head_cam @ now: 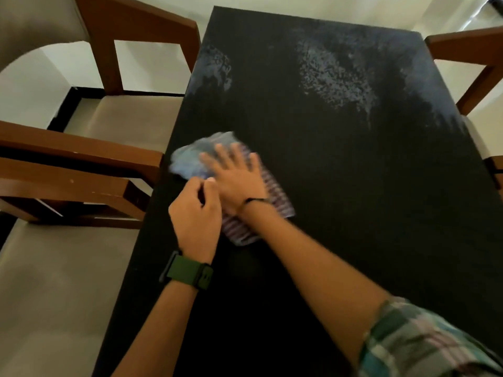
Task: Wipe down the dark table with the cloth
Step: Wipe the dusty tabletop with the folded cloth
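A dark table [340, 172] fills the middle of the view, with pale dusty patches at its far end. A striped blue and purple cloth [275, 194] lies near the table's left edge. My right hand [236, 178] presses flat on the cloth, fingers spread and blurred. My left hand [196, 216], with a green watch on its wrist, is curled beside the right hand. Its thumb and fingertips pinch at the cloth's near left part, though the blur hides how firmly.
Wooden chairs with beige seats stand along the left side [81, 170] and another [468, 53] at the far right. A grey-white dust patch [337, 74] and a smaller one [217, 69] mark the table's far half. Pale floor lies beyond.
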The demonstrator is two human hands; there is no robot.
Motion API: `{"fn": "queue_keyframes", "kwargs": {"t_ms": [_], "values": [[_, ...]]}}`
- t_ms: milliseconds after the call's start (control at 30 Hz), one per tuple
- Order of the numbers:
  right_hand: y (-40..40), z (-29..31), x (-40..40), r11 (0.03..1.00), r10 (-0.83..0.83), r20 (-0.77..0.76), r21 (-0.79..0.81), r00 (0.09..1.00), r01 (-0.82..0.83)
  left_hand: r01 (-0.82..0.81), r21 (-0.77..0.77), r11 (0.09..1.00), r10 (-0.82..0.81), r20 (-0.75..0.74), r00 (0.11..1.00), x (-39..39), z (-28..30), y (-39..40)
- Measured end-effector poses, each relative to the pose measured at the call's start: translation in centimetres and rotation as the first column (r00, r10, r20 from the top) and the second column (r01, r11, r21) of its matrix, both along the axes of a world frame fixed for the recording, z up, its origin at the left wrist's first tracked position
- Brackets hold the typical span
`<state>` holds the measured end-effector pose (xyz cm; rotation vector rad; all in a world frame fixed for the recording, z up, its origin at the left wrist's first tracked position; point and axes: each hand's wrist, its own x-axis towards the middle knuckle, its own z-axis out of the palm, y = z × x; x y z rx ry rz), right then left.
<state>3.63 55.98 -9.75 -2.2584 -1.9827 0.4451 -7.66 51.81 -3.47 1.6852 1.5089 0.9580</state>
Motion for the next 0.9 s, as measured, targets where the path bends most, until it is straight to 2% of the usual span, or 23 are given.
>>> {"fn": "queue_keyframes", "kwargs": {"t_ms": [67,200,300,400,433,467,533,600,667,767,833,900], "values": [[-4.3,0.6,6.1,0.955,-0.291,0.04,0.074,0.956,0.288,0.052,0.0,0.999,-0.052,0.003,0.999,1.0,-0.3,-0.5],[-15.5,1.3,17.4,0.755,-0.653,0.12,0.018,0.748,0.656,0.152,-0.064,0.986,-0.148,0.061,0.987,2.8,-0.6,-1.8],[-21.4,2.2,20.0,0.576,-0.811,0.125,-0.008,0.572,0.818,0.183,-0.114,0.976,-0.173,0.094,0.98,2.9,-0.9,-2.3],[-20.7,2.5,18.6,0.457,-0.88,0.127,-0.036,0.457,0.889,0.183,-0.119,0.976,-0.172,0.099,0.98,2.1,-0.6,-2.5],[-19.6,2.8,17.3,0.443,-0.887,0.123,-0.044,0.445,0.896,0.179,-0.112,0.977,-0.168,0.103,0.98,1.7,-0.4,-2.4],[-18.1,2.9,15.6,0.467,-0.875,0.128,-0.041,0.468,0.884,0.172,-0.104,0.98,-0.161,0.106,0.981,1.1,-0.3,-2.3],[-14.7,2.6,10.5,0.624,-0.771,0.142,-0.019,0.62,0.781,0.143,-0.08,0.987,-0.135,0.1,0.986,-0.1,-0.1,-1.9],[-10.9,2.0,3.5,0.809,-0.582,0.134,-0.004,0.802,0.588,0.089,-0.036,0.995,-0.086,0.08,0.993,-1.5,0.0,-1.5],[-8.1,1.9,-3.6,0.94,-0.334,0.113,-0.04,0.936,0.34,0.037,-0.008,0.999,-0.037,0.045,0.998,-2.7,0.0,-1.0],[-7.0,2.5,-9.9,0.989,-0.011,0.109,-0.144,0.994,0.026,0.014,-0.032,0.999,-0.014,0.003,1.0,-3.8,-0.3,-0.8],[-7.4,2.5,-9.8,0.988,0.068,0.08,-0.143,0.995,-0.056,0.037,-0.038,0.999,-0.037,0.013,0.999,-3.7,-0.4,-1.2],[-8.6,2.2,-7.0,0.995,0.042,0.044,-0.092,0.998,-0.038,0.073,-0.035,0.997,-0.072,0.012,0.997,-2.7,-0.3,-2.0]]}}
